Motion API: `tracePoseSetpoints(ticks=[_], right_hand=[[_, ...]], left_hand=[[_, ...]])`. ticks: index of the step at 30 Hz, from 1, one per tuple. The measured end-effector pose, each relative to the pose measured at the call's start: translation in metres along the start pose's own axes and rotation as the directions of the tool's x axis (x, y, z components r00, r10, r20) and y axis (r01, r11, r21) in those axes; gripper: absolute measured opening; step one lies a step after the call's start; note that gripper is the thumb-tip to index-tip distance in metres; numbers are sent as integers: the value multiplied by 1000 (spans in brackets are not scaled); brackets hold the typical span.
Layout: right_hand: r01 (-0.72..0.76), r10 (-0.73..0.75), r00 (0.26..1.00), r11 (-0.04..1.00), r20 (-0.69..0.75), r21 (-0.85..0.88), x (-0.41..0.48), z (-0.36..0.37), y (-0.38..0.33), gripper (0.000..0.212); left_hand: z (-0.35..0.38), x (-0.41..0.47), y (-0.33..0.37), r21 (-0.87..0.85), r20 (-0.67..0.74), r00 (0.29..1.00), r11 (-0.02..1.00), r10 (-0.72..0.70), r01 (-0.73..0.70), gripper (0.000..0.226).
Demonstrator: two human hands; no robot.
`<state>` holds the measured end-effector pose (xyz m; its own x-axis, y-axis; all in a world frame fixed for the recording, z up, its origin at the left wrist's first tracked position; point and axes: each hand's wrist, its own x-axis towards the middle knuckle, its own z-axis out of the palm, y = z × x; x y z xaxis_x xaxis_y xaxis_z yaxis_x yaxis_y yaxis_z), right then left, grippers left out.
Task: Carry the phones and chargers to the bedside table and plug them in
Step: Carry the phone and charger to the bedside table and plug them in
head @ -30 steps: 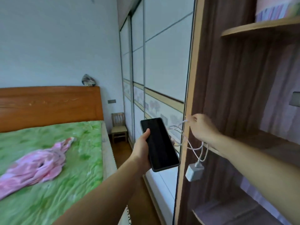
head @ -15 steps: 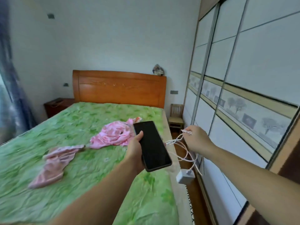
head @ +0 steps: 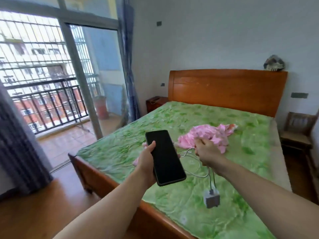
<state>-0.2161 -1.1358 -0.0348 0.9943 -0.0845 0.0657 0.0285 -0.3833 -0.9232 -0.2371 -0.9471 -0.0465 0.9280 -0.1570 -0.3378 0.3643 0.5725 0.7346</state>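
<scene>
My left hand point(head: 147, 158) grips a black phone point(head: 164, 157), screen dark and facing up, held out over the foot of the bed. My right hand point(head: 206, 153) is closed around a looped white charger cable point(head: 193, 163). Its white plug block point(head: 212, 198) dangles below that hand, above the green bedspread. A dark wooden bedside table point(head: 156, 102) stands far off at the left of the headboard, with something small lying on top.
A wide bed with a green cover point(head: 198, 135) and wooden frame fills the middle; pink clothes point(head: 208, 135) lie on it. A glass balcony door point(head: 51, 75) and curtains are at left. A small wooden chair point(head: 299, 130) stands right of the bed. Wall sockets point(head: 299, 95) flank the headboard.
My view has swung left, away from the wardrobe, to the bed's foot and the balcony door. Both hands keep their hold; the plug block swings lower.
</scene>
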Motion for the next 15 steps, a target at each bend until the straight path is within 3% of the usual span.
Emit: tracePoseSetpoints(ticks=[4,8,15], right_hand=[[-86,58,985,982,163,171,6,76,-24,34],[-251,105,921,897,376,363,17,141,-58,37],[-267,54,854,899,518,347,42,292,-102,32]], left_hand=[[-65,-21,36,16,-122,988,995,97,-95,54],[-121,-32,77,5,-200,958,978,207,-211,44],[-241,-38,143,-64,-303,907,944,291,-325,42]])
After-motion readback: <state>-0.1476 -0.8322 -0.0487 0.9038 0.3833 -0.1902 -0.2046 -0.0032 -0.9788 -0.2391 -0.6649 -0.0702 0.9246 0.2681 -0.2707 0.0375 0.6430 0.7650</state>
